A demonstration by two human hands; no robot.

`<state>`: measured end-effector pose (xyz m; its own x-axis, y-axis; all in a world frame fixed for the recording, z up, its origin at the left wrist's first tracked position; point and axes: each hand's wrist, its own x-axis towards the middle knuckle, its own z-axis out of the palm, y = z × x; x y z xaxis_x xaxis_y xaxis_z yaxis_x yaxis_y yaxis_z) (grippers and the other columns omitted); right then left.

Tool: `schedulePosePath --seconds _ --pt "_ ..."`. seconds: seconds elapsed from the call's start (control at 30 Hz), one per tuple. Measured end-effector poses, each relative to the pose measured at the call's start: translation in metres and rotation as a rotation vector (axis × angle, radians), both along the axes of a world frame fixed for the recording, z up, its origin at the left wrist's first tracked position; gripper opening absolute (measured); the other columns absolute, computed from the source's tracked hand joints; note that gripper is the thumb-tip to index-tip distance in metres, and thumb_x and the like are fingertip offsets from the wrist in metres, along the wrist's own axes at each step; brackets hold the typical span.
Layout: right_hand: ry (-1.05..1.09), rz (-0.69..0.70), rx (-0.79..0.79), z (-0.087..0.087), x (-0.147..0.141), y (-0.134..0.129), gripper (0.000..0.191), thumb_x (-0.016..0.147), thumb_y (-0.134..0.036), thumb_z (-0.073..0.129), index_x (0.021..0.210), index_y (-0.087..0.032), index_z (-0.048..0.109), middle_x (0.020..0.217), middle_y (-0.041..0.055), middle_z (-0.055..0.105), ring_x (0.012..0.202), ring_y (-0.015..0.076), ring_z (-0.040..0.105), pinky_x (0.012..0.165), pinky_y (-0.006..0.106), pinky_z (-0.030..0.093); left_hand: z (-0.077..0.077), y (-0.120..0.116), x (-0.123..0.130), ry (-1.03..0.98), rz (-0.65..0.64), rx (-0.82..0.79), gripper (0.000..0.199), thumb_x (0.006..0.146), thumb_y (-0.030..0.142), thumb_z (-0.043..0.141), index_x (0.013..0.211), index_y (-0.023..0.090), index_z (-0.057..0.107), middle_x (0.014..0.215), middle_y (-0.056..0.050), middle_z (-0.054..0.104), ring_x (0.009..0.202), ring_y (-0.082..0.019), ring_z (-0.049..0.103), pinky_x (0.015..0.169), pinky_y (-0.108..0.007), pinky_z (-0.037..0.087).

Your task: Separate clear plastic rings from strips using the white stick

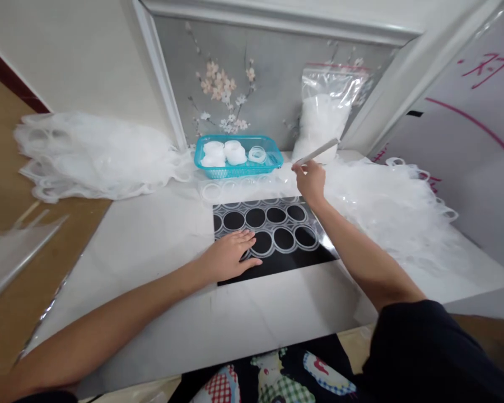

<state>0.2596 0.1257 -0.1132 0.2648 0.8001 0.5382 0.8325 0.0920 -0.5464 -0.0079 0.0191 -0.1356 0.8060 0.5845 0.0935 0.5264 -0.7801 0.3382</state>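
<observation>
My left hand [231, 254] lies flat, fingers stretched, on the left part of a translucent sheet of round rings [273, 232]. Under that sheet is a black mat [277, 268], which shows dark through the ring openings. Raised over the mat's far right corner, my right hand [311, 182] is closed around a slim grey flat stick-like tool [319, 151]; its exact kind is not clear. Just beyond the mat stands a blue plastic basket [201, 165] with several white ring stacks [234, 151] in it.
A heap of translucent ring sheets [96, 154] lies at the left, and another pile of cut sheet scraps [395, 207] at the right. A clear zip bag [325, 112] of white pieces leans on the back wall. More clear rings [235, 186] lie before the basket. The white table [151, 235] has its edge at the left.
</observation>
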Motion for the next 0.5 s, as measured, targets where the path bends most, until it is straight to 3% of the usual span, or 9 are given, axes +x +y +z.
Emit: schedulePosePath --seconds 0.13,0.27,0.37,0.5 --pt "0.147 0.212 -0.097 -0.009 0.006 -0.036 0.018 0.084 -0.026 0.057 0.082 -0.016 0.072 0.085 0.0098 0.073 0.087 0.0258 0.067 0.083 0.039 0.05 0.008 0.007 0.006 -0.091 0.074 -0.053 0.049 0.095 0.049 0.05 0.126 0.013 0.06 0.132 -0.012 0.059 0.127 -0.025 0.053 0.108 -0.041 0.041" --pt "0.268 0.41 -0.22 -0.032 -0.008 -0.083 0.019 0.084 -0.033 0.06 0.081 -0.018 0.071 0.087 0.0078 0.074 0.087 0.0258 0.069 0.083 0.039 0.051 0.006 0.01 0.024 -0.038 -0.041 0.045 0.054 0.096 0.046 0.051 0.132 0.006 0.053 0.14 -0.018 0.05 0.134 -0.028 0.045 0.113 -0.043 0.034" --pt "0.422 0.476 -0.273 -0.044 -0.013 -0.094 0.021 0.083 -0.037 0.062 0.085 -0.018 0.07 0.086 0.008 0.073 0.082 0.0249 0.07 0.079 0.038 0.054 0.001 0.012 0.038 0.02 -0.092 0.122 0.058 0.097 0.049 0.047 0.133 0.005 0.052 0.141 -0.021 0.048 0.135 -0.029 0.043 0.113 -0.046 0.034" --pt "0.429 0.487 -0.283 -0.05 -0.014 -0.091 0.018 0.083 -0.034 0.063 0.086 -0.018 0.069 0.087 0.0075 0.073 0.084 0.024 0.069 0.079 0.037 0.053 -0.004 0.013 0.047 0.094 -0.088 0.186 0.06 0.098 0.05 0.044 0.131 0.001 0.053 0.138 -0.023 0.05 0.133 -0.03 0.045 0.113 -0.044 0.035"
